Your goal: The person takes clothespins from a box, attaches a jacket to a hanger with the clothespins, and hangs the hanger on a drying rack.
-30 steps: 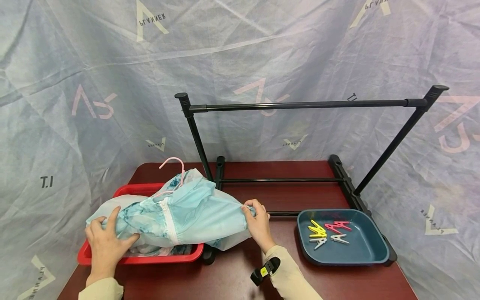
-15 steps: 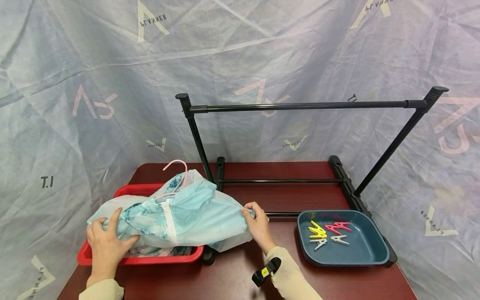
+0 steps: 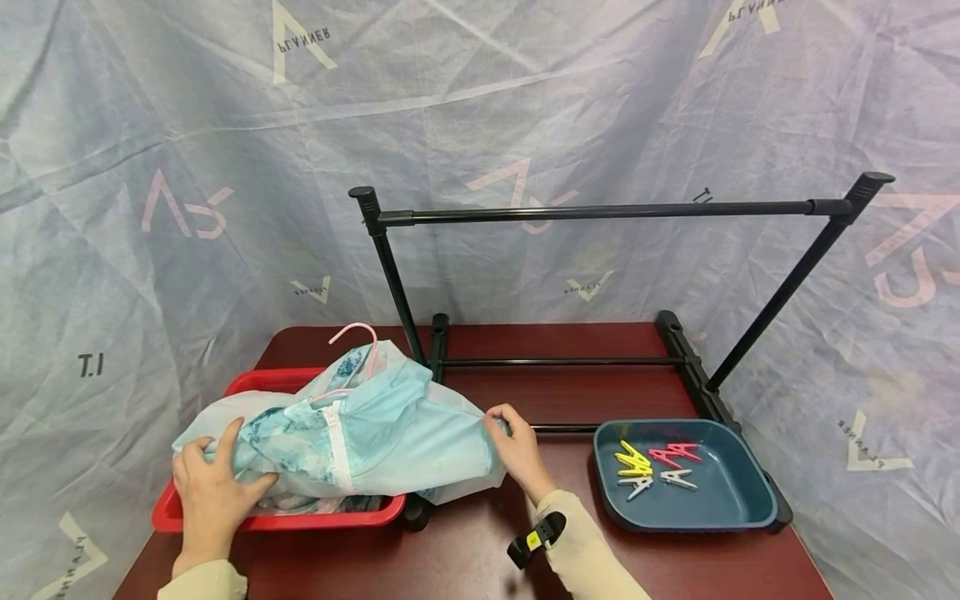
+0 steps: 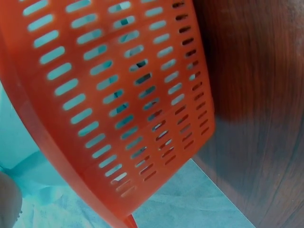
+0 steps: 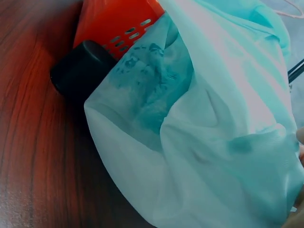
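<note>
A light-blue, thin jacket (image 3: 420,433) with a white zip and darker blue patterned patches lies bunched over the red basket (image 3: 322,521). From its top sticks the hook of a pink hanger (image 3: 372,350). My left hand (image 3: 210,492) holds the jacket's left end, thumb spread towards the middle. At the other end, my right hand (image 3: 519,450) pinches the cloth between thumb and fingers. In the right wrist view the jacket (image 5: 213,118) hangs past the basket over the table. The left wrist view mostly has the slotted basket wall (image 4: 118,95), with my left hand barely in sight.
Behind stands a black rack (image 3: 600,212) with a top bar and lower bars. A blue tray (image 3: 727,492) at the right holds yellow clothespins (image 3: 634,460), pink clothespins (image 3: 675,452) and pale clothespins (image 3: 678,478). More cloth (image 3: 360,502) lies inside the basket. A printed grey sheet (image 3: 225,125) hangs behind the table.
The hanger's hook has shifted slightly right and lower, and the top of the jacket has shifted a little with it. Both hands stay almost where they were.
</note>
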